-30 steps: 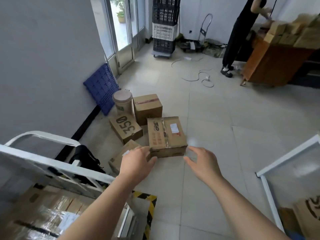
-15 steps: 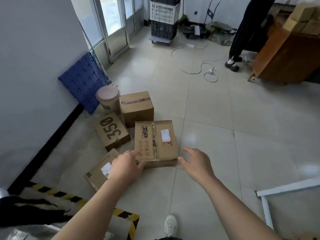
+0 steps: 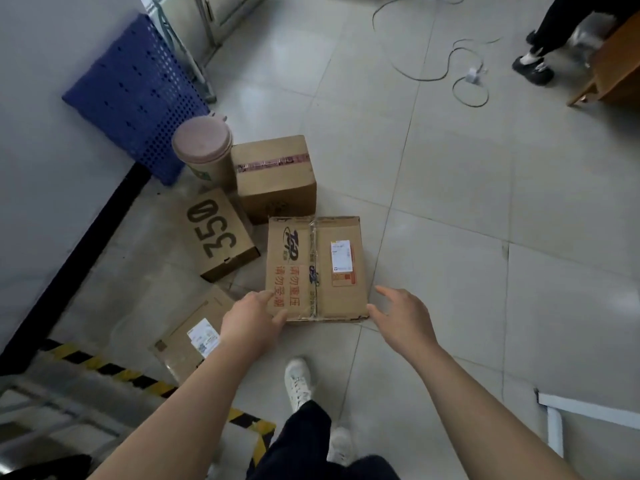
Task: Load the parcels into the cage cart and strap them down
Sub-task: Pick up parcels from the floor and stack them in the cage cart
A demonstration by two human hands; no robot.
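A taped cardboard parcel (image 3: 332, 268) with red print and a white label lies flat on the tiled floor. My left hand (image 3: 252, 320) rests on its near left corner, fingers spread. My right hand (image 3: 403, 318) is open at its near right corner, thumb close to the edge. Around it lie a box marked 350 (image 3: 221, 233), a taller brown box (image 3: 277, 174) and a flat labelled box (image 3: 194, 337) partly under my left forearm. The cage cart's white frame (image 3: 554, 420) shows at the lower right edge.
A lidded round tub (image 3: 204, 150) and a blue perforated panel (image 3: 135, 95) stand against the left wall. A yellow-black striped edge (image 3: 114, 368) runs at lower left. A cable (image 3: 464, 81) loops on the far floor near another person's feet (image 3: 533, 67) and a wooden piece (image 3: 616, 71).
My view has tilted down and closed in on the parcel. Both hands have come nearer to its near corners; the left now touches the top.
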